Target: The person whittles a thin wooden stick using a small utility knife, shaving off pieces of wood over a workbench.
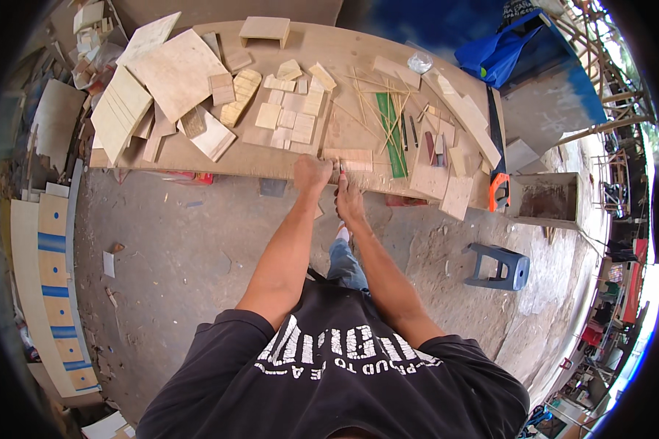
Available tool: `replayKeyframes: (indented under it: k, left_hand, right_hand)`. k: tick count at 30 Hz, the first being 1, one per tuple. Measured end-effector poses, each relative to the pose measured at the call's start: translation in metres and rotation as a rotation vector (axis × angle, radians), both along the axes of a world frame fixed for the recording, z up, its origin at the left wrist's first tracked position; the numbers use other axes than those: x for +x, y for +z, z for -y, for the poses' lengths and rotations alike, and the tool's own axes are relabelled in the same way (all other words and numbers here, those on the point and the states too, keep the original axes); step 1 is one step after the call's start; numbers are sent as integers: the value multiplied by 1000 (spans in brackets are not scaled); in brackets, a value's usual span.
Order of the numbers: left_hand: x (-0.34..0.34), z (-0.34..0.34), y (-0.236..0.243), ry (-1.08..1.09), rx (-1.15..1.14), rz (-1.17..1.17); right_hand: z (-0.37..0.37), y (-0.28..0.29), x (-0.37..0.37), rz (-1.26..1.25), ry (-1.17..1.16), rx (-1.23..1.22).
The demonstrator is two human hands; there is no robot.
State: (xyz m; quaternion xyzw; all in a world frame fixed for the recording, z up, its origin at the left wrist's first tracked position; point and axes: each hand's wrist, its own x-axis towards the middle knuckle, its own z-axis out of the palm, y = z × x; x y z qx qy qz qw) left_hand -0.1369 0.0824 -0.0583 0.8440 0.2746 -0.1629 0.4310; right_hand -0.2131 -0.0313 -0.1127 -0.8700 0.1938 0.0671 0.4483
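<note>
Both my hands meet at the front edge of the wooden worktable (220, 164). My left hand (313, 173) is closed at the edge, and whatever its fingers grip is hidden. Close beside it, my right hand (349, 201) is also closed, its fingers pointing up toward the table. A small, thin, reddish-tipped thing shows at its fingertips, too small to name. Just beyond the hands a flat pale wood piece (350, 159) lies along the edge. Left of it, small wood blocks (287, 118) are laid close together on a thin board.
Thin sticks (373, 102), a green ruler-like strip (392, 139) and dark pens lie right of centre. A handsaw (499, 186) with an orange handle overhangs the right end. Plywood sheets (170, 73) are piled left. A blue stool (498, 267) stands on the floor.
</note>
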Motion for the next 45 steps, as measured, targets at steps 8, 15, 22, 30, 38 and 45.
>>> replayKeyframes:
  k: [8, 15, 22, 30, 38, 45]
  left_hand:
    - [-1, -2, -2, -20, 3, 28]
    - [-1, 1, -3, -29, 6, 61]
    - [-2, -1, 1, -25, -9, 66]
    - [0, -1, -11, -30, -22, 52]
    - [3, 1, -17, -29, -16, 4]
    - [3, 2, -27, -21, 25, 107]
  right_hand:
    - [-2, -3, -2, 5, -11, 44]
    - [-4, -13, -9, 222, 18, -54]
    - [-13, 14, -1, -117, -41, 5]
    - [-21, 24, -2, -24, -52, -104]
    - [-21, 31, 0, -71, -63, -134]
    - [-23, 33, 6, -97, -53, -129]
